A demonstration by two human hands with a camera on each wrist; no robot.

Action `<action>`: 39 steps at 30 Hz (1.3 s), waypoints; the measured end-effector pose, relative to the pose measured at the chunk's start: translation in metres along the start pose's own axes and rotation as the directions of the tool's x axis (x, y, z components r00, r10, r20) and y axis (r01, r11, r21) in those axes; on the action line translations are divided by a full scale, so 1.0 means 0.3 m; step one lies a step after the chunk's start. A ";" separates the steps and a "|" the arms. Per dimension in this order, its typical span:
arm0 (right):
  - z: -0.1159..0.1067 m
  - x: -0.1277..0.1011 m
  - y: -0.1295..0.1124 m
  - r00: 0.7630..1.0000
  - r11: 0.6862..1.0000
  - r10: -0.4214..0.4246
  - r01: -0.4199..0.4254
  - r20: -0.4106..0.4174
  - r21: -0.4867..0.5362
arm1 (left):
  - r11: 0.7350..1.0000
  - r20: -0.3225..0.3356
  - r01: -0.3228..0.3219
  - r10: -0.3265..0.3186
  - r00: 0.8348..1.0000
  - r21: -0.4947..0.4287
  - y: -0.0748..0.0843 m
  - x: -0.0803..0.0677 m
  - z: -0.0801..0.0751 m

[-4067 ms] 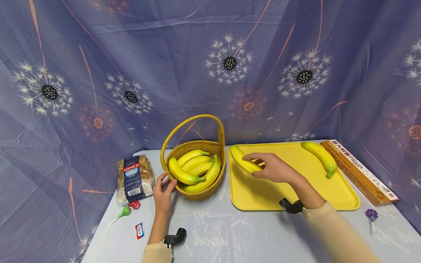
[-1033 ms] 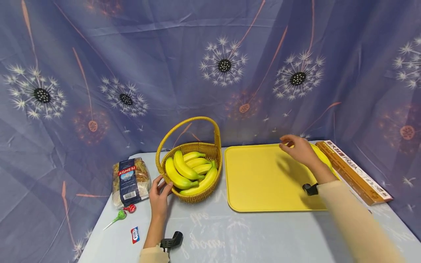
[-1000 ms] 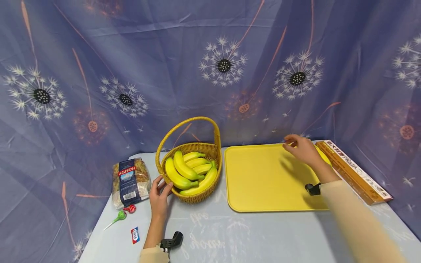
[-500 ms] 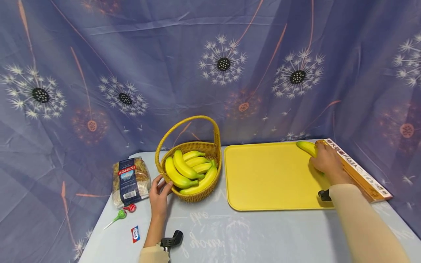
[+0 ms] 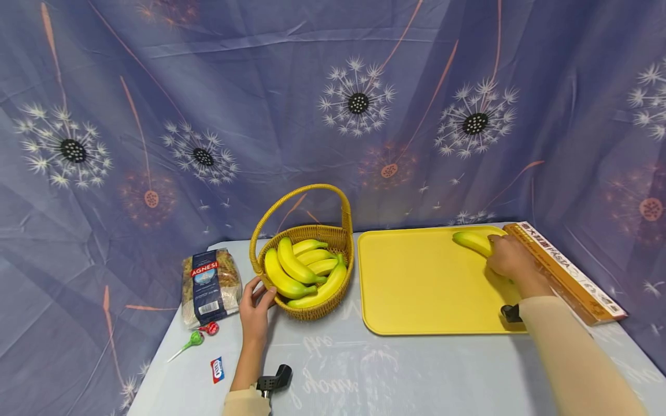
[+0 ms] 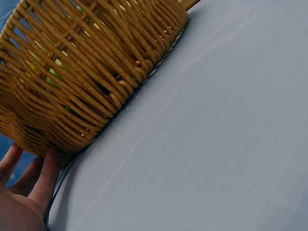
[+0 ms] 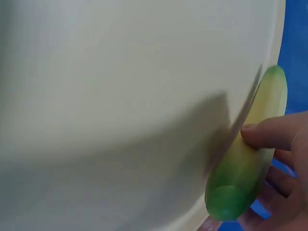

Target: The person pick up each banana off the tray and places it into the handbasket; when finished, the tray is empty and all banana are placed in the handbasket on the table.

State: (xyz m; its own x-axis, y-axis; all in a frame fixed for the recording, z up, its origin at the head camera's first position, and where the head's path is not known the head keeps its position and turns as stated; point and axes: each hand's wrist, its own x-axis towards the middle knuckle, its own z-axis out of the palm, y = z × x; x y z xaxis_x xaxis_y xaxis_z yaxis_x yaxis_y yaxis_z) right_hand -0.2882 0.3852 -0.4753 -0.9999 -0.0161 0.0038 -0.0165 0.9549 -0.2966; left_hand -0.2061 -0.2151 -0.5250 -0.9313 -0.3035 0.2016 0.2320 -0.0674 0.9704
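At the tray's right end, my right hand (image 5: 512, 260) grips a banana (image 5: 472, 242), yellow with green tips. In the right wrist view the thumb lies across the banana (image 7: 238, 168), which is above the tray's edge. My left hand (image 5: 254, 315) touches the near left side of a wicker basket (image 5: 317, 312) with a tall handle. Several bananas (image 5: 296, 263) lie inside it. The left wrist view shows the fingertips (image 6: 46, 175) against the basket's woven outer wall (image 6: 91, 72).
The yellow tray (image 5: 416, 289) stands right of the basket. A brown pasta box (image 5: 572, 277) lies along the tray's right side. On the left are an Agnesi pasta bag (image 5: 210, 286), a green lollipop (image 5: 195, 339), a red lollipop (image 5: 210, 328) and a small wrapped candy (image 5: 217, 370).
One banana from the tray's left side is now in the basket. My right hand moved to the right end and took hold of the other banana, which has shifted left. The left hand stayed at the basket.
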 end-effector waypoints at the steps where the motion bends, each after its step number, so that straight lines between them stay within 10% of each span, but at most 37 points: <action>1: 0.000 0.003 -0.009 1.000 1.000 -0.014 0.014 0.002 0.001 | 1.000 0.000 -0.001 0.001 1.000 -0.002 0.000 0.000 0.001; 15: -0.056 0.018 -0.314 0.964 0.962 -0.267 0.266 -0.006 0.060 | 0.999 -0.027 -0.028 0.028 0.999 0.020 -0.009 -0.003 0.008; 32: -0.100 -0.028 -0.821 0.842 0.827 -0.539 0.534 -0.020 0.178 | 0.999 -0.022 -0.041 0.041 0.999 0.019 -0.003 -0.005 0.008; 39: -0.106 0.024 -0.976 0.826 0.819 -0.563 0.552 0.034 0.157 | 0.999 -0.027 -0.027 0.028 0.999 0.028 -0.003 -0.001 0.010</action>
State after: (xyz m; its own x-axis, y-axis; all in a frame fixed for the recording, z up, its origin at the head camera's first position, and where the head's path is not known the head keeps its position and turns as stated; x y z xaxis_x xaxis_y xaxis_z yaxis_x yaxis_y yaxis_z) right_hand -0.2906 0.1149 -0.3581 -0.8164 -0.5609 0.1377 -0.5652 0.7267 -0.3905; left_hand -0.2070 -0.2121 -0.5255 -0.9166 -0.3306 0.2249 0.2491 -0.0323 0.9679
